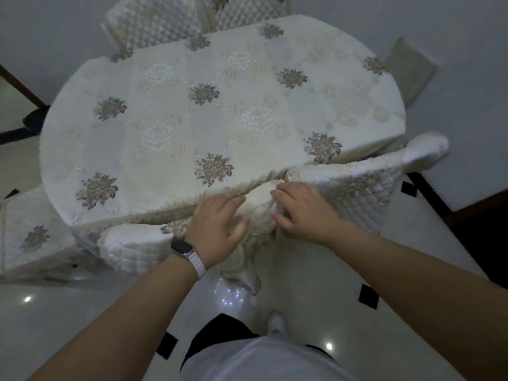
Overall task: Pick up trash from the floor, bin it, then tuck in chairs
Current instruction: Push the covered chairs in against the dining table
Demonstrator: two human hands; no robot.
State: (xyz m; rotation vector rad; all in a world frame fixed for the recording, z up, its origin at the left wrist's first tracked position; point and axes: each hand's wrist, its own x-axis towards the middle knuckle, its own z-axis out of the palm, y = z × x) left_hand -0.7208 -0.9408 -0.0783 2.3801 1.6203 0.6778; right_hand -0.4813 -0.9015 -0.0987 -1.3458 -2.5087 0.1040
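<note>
Fingers of left hand and right hand curl over the covered chair back, gripping its top at the near edge of the worktop; this paired hold suits pushing the chair squarely under, likely the tucking step.

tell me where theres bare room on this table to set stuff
The tablecloth top is bare throughout, from the far chairs to the right chair. Crowded only at the near edge, where left hand and right hand hold the near chair back.

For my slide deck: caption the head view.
Left hand and right hand hold a quilted chair back at the floral-clothed table.
</note>
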